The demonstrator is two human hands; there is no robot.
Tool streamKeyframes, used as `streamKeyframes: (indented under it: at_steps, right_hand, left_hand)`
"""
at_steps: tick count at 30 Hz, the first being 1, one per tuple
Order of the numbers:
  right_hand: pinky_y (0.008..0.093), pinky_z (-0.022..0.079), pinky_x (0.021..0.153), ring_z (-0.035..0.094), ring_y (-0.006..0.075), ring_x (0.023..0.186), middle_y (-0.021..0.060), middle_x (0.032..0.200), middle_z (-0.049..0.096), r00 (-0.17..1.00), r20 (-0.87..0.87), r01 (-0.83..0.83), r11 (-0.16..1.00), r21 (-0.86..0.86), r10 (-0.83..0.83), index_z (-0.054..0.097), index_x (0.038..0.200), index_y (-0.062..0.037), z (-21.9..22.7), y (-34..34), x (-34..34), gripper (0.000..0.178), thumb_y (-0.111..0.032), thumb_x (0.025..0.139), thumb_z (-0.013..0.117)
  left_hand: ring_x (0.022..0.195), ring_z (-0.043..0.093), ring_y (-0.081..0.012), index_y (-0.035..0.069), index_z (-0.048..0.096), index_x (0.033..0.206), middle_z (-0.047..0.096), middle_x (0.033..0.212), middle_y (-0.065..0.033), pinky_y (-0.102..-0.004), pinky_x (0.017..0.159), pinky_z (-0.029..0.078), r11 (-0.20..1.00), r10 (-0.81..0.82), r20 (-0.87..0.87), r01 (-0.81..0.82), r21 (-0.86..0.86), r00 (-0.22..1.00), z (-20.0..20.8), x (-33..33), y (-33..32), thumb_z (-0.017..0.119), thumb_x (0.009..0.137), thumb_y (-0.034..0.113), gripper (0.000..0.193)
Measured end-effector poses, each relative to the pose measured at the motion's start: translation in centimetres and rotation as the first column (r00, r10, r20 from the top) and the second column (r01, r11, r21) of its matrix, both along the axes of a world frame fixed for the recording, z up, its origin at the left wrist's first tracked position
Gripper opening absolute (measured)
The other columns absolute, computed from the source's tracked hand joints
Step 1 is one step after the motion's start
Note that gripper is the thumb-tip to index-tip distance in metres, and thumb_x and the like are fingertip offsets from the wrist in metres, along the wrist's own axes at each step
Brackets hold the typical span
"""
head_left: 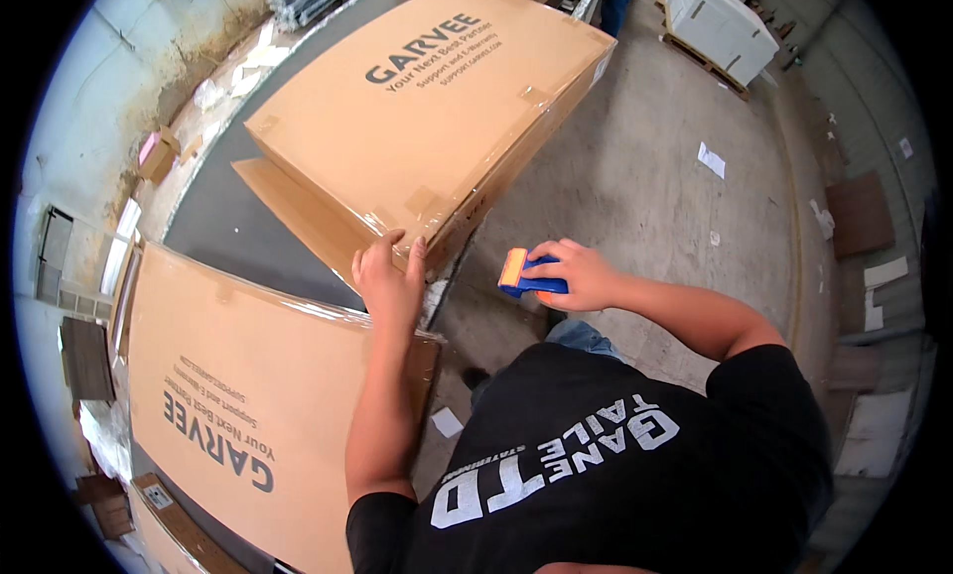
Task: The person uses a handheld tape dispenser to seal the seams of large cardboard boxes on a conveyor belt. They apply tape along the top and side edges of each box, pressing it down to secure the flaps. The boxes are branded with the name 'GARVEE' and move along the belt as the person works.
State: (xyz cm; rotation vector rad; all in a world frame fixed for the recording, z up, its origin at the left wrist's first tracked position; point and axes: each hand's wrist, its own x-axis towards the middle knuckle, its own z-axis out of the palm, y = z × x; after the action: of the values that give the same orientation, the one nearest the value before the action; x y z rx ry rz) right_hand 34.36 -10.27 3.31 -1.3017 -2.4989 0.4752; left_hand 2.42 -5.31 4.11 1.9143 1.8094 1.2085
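Note:
A large brown cardboard box (397,127) lies on a dark conveyor belt (233,217), with an end flap (298,217) sticking out at its near left side. My left hand (389,281) is at this box's near corner, fingers bent over the edge beside the flap and clear tape (392,222). The undersides of those fingers are hidden. To the right, held off the box, a blue and orange tape dispenser (516,271) is gripped in my right hand (581,276). A second large cardboard box (228,376) lies nearer, under my left forearm.
Another carton (179,529) shows at the lower left. Beyond the belt, scraps and a small box (157,157) lie by the wall. A wrapped white stack on a pallet (720,33) stands far right, and a paper sheet (712,160) lies on the concrete floor (635,192).

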Motion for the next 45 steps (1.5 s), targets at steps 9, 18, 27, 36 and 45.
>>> streamKeyframes:
  at_steps: [9,18,27,36,45]
  right_hand:
    - [0.0428,0.055,0.083,0.062,0.0337,0.099,0.0093,0.134,0.062,0.881,-0.163,-0.393,0.878,0.273,0.445,0.073,0.124,-0.0205,8.0,5.9,9.5,0.060,-0.012,0.064,0.075]
    - [0.0391,0.055,0.078,0.060,0.0294,0.092,0.0048,0.132,0.063,0.673,-0.101,-0.702,0.676,0.225,0.733,0.075,0.121,-0.0246,11.6,11.4,13.5,0.058,-0.015,0.063,0.079]
    - [0.0400,0.057,0.083,0.059,0.0290,0.096,0.0034,0.134,0.060,0.485,0.087,-0.873,0.475,0.108,0.870,0.071,0.126,-0.0248,13.6,15.1,6.7,0.063,-0.018,0.065,0.082]
    - [0.0398,0.056,0.086,0.059,0.0271,0.098,0.0006,0.132,0.059,0.404,0.521,-0.900,0.428,0.081,0.751,0.069,0.127,-0.0203,11.3,20.1,4.1,0.056,-0.026,0.072,0.080]
    - [0.0431,0.054,0.090,0.060,0.0293,0.113,0.0070,0.123,0.059,0.437,0.564,-0.883,0.453,0.120,0.701,0.075,0.106,-0.0107,9.0,19.7,3.4,0.031,-0.024,0.079,0.069]
  left_hand:
    - [0.063,0.049,-0.0069,0.007,0.062,0.093,0.058,0.075,0.0015,-0.0246,0.057,0.042,0.846,0.047,0.815,0.410,-0.340,0.578,-2.2,11.8,-3.6,0.050,0.110,0.043,0.041]
    - [0.060,0.052,-0.0073,0.009,0.064,0.101,0.058,0.074,0.0015,-0.0227,0.054,0.038,0.835,0.076,0.969,0.516,-0.191,0.235,-1.7,23.2,-5.4,0.023,0.108,0.067,0.071]
    - [0.075,0.063,-0.0401,0.001,0.067,0.094,0.066,0.081,-0.0210,-0.0474,0.067,0.048,0.897,0.435,0.287,-0.437,-0.057,0.854,-2.7,19.6,-6.0,0.046,0.111,0.033,0.042]
    - [0.072,0.066,-0.0363,0.008,0.062,0.082,0.065,0.077,-0.0126,-0.0481,0.062,0.050,0.577,0.797,-0.176,-0.815,-0.057,0.577,-8.4,12.9,-4.8,0.047,0.110,0.039,0.045]
    - [0.081,0.070,-0.0346,0.008,0.074,0.101,0.072,0.090,-0.0126,-0.0455,0.067,0.054,0.501,0.835,-0.246,-0.865,-0.029,0.492,-11.3,11.0,-0.3,0.047,0.109,0.029,0.035]
